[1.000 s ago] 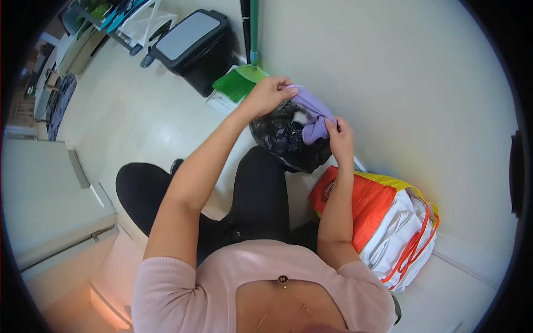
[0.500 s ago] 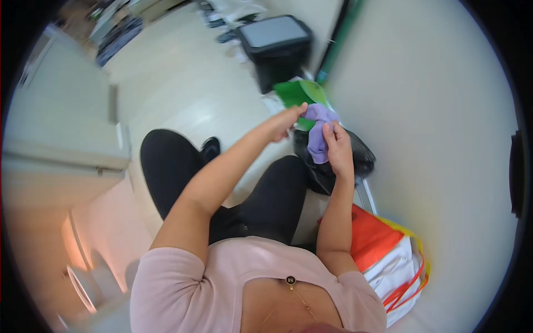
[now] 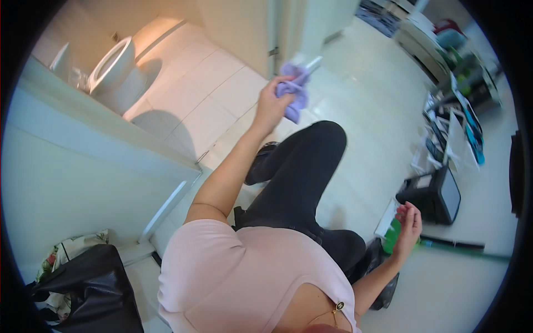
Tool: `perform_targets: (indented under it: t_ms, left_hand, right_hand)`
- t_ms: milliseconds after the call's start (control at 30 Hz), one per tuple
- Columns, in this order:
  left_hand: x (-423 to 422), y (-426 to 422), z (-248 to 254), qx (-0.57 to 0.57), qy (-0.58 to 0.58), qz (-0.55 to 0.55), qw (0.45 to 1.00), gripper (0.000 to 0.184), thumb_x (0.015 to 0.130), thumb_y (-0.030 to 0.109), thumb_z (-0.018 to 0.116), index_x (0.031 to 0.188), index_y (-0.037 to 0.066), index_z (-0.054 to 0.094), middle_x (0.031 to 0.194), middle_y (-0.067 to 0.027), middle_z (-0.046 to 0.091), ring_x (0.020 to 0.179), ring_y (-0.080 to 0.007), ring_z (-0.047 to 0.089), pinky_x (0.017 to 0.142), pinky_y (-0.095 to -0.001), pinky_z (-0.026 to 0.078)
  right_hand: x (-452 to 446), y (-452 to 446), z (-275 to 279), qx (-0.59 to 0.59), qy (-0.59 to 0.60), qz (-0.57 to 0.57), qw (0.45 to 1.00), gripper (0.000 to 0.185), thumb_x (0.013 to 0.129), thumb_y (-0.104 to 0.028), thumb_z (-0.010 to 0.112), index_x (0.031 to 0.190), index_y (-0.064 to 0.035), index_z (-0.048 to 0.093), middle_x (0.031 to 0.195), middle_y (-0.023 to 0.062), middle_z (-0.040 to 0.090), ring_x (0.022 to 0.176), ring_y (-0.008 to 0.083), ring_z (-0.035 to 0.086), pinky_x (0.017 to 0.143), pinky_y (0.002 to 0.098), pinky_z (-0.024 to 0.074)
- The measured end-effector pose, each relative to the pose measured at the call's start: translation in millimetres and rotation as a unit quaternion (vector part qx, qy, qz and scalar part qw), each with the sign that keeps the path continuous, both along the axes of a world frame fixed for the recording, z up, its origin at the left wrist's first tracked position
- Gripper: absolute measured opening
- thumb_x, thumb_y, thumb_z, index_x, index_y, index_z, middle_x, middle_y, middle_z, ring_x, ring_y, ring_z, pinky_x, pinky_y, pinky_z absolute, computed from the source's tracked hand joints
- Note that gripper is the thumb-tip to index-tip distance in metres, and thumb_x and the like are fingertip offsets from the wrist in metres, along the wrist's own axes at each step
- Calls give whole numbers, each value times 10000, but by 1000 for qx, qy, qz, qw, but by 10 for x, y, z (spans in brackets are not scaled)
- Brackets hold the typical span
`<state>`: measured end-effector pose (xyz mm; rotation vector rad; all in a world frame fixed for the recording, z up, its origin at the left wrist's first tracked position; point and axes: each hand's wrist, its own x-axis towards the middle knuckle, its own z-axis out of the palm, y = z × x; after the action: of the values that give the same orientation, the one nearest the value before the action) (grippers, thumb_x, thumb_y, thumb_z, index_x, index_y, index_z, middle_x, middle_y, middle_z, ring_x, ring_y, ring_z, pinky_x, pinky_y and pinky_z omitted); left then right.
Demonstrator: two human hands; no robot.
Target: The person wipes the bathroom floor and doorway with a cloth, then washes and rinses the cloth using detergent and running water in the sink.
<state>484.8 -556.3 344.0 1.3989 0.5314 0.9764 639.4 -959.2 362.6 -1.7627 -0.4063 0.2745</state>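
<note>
My left hand is stretched forward with its fingers closed round a crumpled purple cloth. The cloth hangs above the pale floor, close to a door edge. Off to the right, my right hand is apart from the cloth, its fingers loosely bent with nothing seen in them. Beneath that hand are a green broom head and a black plastic bag, partly hidden by my knee and arm.
A black bin with a grey lid stands at the right, near a folded white rack. A toilet is in the tiled room at upper left. A black bag lies at lower left.
My view and body have turned left towards the tiled room. My right hand has let go of the purple cloth, and my left hand has carried it away from the black plastic bag.
</note>
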Motion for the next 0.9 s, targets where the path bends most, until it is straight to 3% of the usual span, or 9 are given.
perform_targets:
  t_ms: [233, 400, 500, 600, 667, 733, 800, 867, 900]
  left_hand:
    - [-1535, 1506, -2480, 30, 290, 401, 868, 326, 734, 62, 568, 1056, 9, 575, 1065, -205, 576, 1010, -332, 548, 885, -367, 423]
    - [-2390, 2010, -3521, -5, 516, 426, 743, 608, 756, 203, 596, 1310, 61, 387, 1278, -215, 437, 1173, -383, 414, 990, -423, 321]
    - [-2366, 2073, -3997, 3, 695, 438, 570, 708, 748, 219, 569, 1377, 67, 280, 1319, -195, 408, 1234, -398, 336, 1002, -518, 259]
    - [-2192, 2353, -4403, 67, 628, 537, 560, 592, 720, 260, 550, 1268, 70, 435, 1302, -162, 437, 1218, -361, 367, 992, -542, 238]
    - [-1638, 2661, -4010, 165, 531, 466, 689, 459, 670, 154, 560, 1117, 55, 538, 1213, -152, 484, 1210, -352, 337, 1009, -499, 204]
    - [-877, 3006, -4079, 150, 522, 495, 678, 343, 657, 150, 573, 990, 70, 579, 1151, -135, 508, 1176, -332, 362, 1004, -469, 207]
    - [-211, 3335, -4270, 132, 503, 469, 714, 391, 669, 179, 627, 1039, 75, 560, 1100, -127, 535, 1136, -311, 402, 972, -477, 249]
    - [129, 3477, -3939, 185, 442, 260, 838, 353, 728, 222, 644, 1045, 90, 563, 1107, -127, 533, 1126, -311, 419, 972, -507, 259]
    - [176, 3499, -3898, 275, 457, 178, 827, 337, 744, 235, 636, 1050, 113, 566, 1125, -100, 535, 1150, -311, 412, 991, -527, 244]
  right_hand:
    - [861, 2344, -179, -64, -58, 122, 989, 333, 954, -280, 440, 1047, 8, 581, 871, 72, 610, 808, 138, 586, 724, 268, 465]
    - [1217, 4404, -310, -125, -230, 258, 930, 360, 949, -312, 443, 1101, -16, 580, 987, 98, 613, 939, 165, 576, 810, 289, 458]
    - [1360, 5456, -226, -87, -451, 178, 870, 378, 933, -347, 461, 1144, -56, 578, 1121, 121, 592, 1044, 200, 551, 894, 316, 424]
    - [1777, 6119, -55, -23, -596, 107, 795, 423, 898, -399, 513, 1161, -72, 572, 1174, 103, 578, 1085, 222, 538, 918, 352, 412]
    - [2114, 6474, 134, -46, -586, 67, 806, 461, 911, -361, 491, 1239, -38, 475, 1222, 160, 499, 1114, 267, 473, 956, 388, 369]
    - [1589, 6836, 292, -87, -642, -39, 761, 563, 914, -390, 449, 1305, 3, 353, 1300, 260, 359, 1224, 389, 313, 1001, 498, 291]
    - [1512, 7065, 286, -139, -691, -128, 697, 634, 925, -432, 386, 1365, 5, 257, 1390, 285, 214, 1303, 437, 143, 1043, 558, 174]
    - [1744, 7184, 257, -280, -721, -220, 595, 660, 936, -455, 337, 1400, -8, 196, 1448, 267, 100, 1338, 435, 39, 1064, 573, 92]
    - [2013, 7175, 205, -387, -710, -264, 525, 659, 940, -453, 324, 1407, -13, 176, 1459, 257, 60, 1341, 429, 22, 1065, 570, 79]
